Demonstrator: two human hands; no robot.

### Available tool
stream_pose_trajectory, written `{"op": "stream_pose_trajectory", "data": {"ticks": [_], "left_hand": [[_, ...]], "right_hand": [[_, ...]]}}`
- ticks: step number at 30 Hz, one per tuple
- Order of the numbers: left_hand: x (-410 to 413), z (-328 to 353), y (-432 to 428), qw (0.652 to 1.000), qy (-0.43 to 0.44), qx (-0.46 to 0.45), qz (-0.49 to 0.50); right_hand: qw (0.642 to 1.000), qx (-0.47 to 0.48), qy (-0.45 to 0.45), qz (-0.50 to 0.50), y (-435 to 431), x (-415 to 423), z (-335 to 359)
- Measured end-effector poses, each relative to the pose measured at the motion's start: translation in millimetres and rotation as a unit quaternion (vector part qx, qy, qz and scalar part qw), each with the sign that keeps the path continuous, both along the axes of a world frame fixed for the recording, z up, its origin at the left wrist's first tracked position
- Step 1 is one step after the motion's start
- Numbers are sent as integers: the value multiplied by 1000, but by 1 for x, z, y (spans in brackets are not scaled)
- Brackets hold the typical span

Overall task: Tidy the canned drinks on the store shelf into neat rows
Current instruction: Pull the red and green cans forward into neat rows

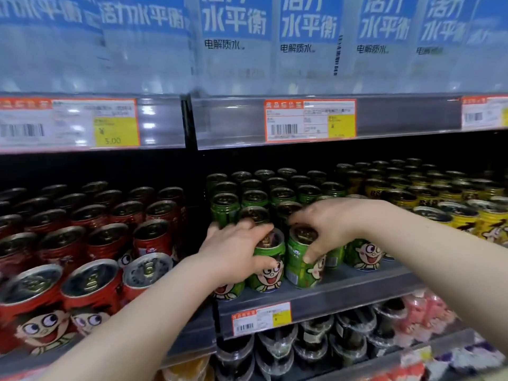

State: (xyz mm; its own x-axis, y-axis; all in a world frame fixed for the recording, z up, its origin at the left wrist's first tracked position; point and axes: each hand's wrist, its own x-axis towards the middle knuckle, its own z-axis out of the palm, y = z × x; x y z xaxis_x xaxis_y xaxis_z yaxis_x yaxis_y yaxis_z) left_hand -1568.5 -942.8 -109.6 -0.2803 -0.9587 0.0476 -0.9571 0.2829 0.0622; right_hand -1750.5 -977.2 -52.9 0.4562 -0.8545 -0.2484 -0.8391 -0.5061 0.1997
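Green cartoon-face cans fill the middle shelf [343, 287] in rows running back into the dark. My left hand [233, 251] grips a front green can [268, 270] from above, fingers curled over its rim and thumb on its face. Right beside it, my right hand [327, 226] holds a second green can [301, 265], fingers over the lid and thumb pressed on its side; this can tilts a little. Another green can [365, 254] stands at the front right, behind my right forearm.
Red cans [90, 287] crowd the shelf section to the left, yellow cans [464, 213] the right. Blue-labelled water bottles [233, 37] stand on the shelf above, behind price tags [310, 121]. Dark plastic cups [316, 342] sit on the shelf below.
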Motion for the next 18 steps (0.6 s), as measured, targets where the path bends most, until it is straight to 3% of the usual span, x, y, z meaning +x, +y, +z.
{"op": "stream_pose_trajectory", "data": {"ticks": [6, 8, 11, 16, 18], "left_hand": [[1, -6, -2, 999, 10, -49, -9], [2, -6, -1, 999, 16, -47, -9], [2, -3, 0, 999, 23, -21, -8], [-10, 5, 5, 998, 50, -40, 20], [-25, 9, 3, 997, 67, -47, 6]], "right_hand": [[999, -33, 7, -31, 5, 11, -6], [998, -8, -55, -43, 5, 5, 1], [990, -58, -114, -52, -1, -23, 20], [989, -9, -11, -150, -14, -60, 15], [990, -5, 6, -142, -14, -64, 6]]}}
